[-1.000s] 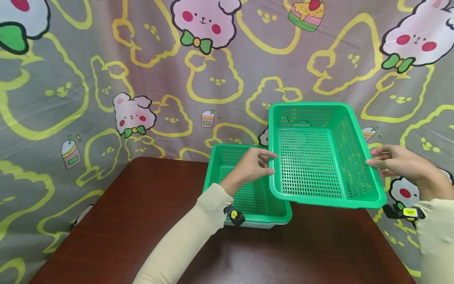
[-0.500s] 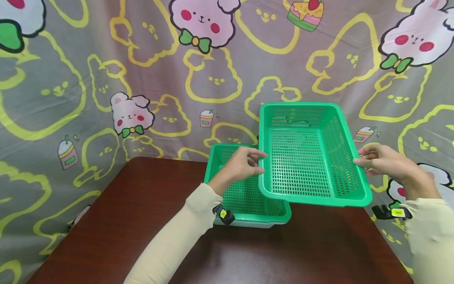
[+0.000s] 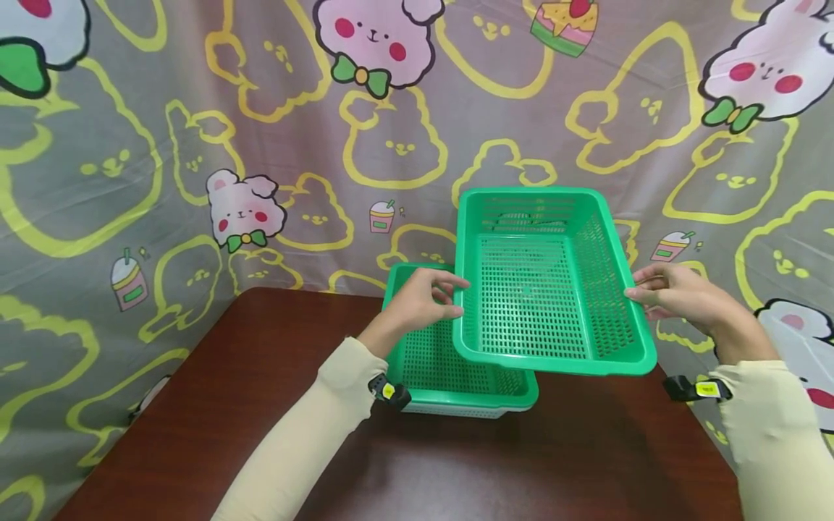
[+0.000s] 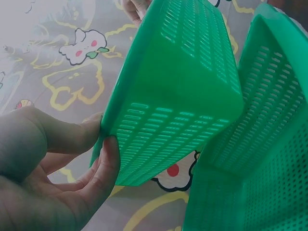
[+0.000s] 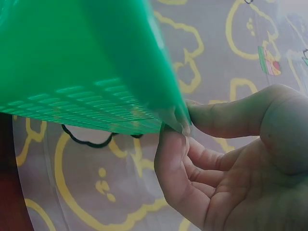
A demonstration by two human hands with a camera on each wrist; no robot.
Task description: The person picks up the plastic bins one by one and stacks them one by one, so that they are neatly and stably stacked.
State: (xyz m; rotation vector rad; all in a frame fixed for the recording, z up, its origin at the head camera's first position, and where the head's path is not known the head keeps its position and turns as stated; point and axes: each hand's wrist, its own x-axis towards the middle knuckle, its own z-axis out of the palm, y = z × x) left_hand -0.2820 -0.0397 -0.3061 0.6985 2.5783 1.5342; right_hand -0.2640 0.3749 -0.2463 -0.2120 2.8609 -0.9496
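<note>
A green perforated plastic basket is held in the air, tilted so its inside faces me. My left hand pinches its left rim; in the left wrist view the thumb and fingers grip that rim. Its right rim is pinched by my right hand, thumb on one side and fingers on the other in the right wrist view. Behind and below it, a second green basket stands on the table, with a whitish layer showing beneath its rim. The raised basket and my left hand hide part of it.
The dark reddish-brown table spreads around the standing basket. A grey curtain with cartoon prints hangs behind the table and along its sides.
Both hands have carried the raised basket leftward, so it overlaps more of the standing basket. The grips on its rims look the same, and the standing basket has stayed put.
</note>
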